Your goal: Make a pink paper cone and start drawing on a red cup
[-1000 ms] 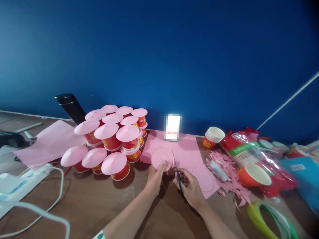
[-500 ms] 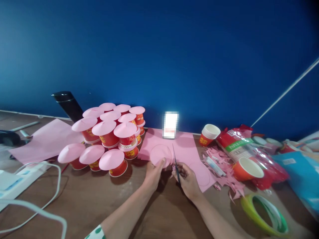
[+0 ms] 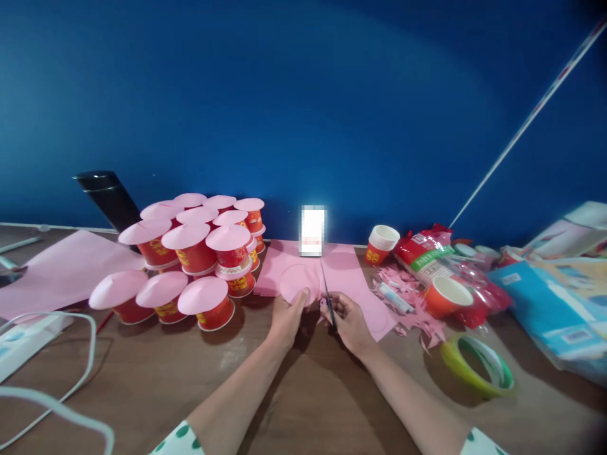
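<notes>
My left hand (image 3: 287,314) pinches the lower edge of a round pink paper disc (image 3: 298,282), held just above the brown table (image 3: 303,392). My right hand (image 3: 347,320) grips a pair of scissors (image 3: 327,292) whose blades point up and away, right beside the disc. A pink paper sheet (image 3: 342,278) with drawn circles lies under and behind both hands. To the left stands a cluster of red paper cups (image 3: 194,259) capped with pink paper cones.
A phone (image 3: 312,230) leans on the blue wall. Right of the sheet lie pink scraps (image 3: 408,304), a stack of cups (image 3: 382,243), a single red cup (image 3: 444,296), a red plastic bag (image 3: 429,251), a green-yellow tape ring (image 3: 477,373). Left: pink sheet (image 3: 61,272), white cable (image 3: 80,354), black flask (image 3: 107,196).
The view has swung a little to the right and up, so everything sits further left in frame. Both hands keep their hold on disc and scissors, with the blades staying beside the disc.
</notes>
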`<action>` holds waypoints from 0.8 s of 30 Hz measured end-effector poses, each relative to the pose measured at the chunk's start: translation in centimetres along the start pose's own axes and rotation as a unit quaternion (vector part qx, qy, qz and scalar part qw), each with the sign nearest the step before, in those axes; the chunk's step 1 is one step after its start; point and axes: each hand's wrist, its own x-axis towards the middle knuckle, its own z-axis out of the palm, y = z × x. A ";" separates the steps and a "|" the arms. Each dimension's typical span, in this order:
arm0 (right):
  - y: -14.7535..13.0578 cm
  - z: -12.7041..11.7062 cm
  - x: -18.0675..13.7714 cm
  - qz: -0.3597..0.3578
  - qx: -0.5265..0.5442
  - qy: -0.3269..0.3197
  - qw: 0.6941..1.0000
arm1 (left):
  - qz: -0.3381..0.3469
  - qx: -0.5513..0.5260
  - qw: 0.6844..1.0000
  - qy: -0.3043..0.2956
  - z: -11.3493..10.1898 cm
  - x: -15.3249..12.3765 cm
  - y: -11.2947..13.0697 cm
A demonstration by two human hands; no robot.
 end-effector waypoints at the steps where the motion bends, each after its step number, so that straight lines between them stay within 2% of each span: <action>1: 0.1 0.0 0.0 -0.003 -0.003 -0.001 1.000 | 0.001 -0.002 1.000 -0.007 0.0 0.0 -0.1; 7: 0.1 0.1 -0.1 -0.026 -0.024 -0.004 0.999 | 0.024 0.007 1.000 -0.011 0.1 0.0 -0.2; 24: 0.4 0.0 -0.1 -0.042 -0.038 -0.029 0.998 | 0.032 0.018 0.999 -0.023 0.0 0.4 -0.4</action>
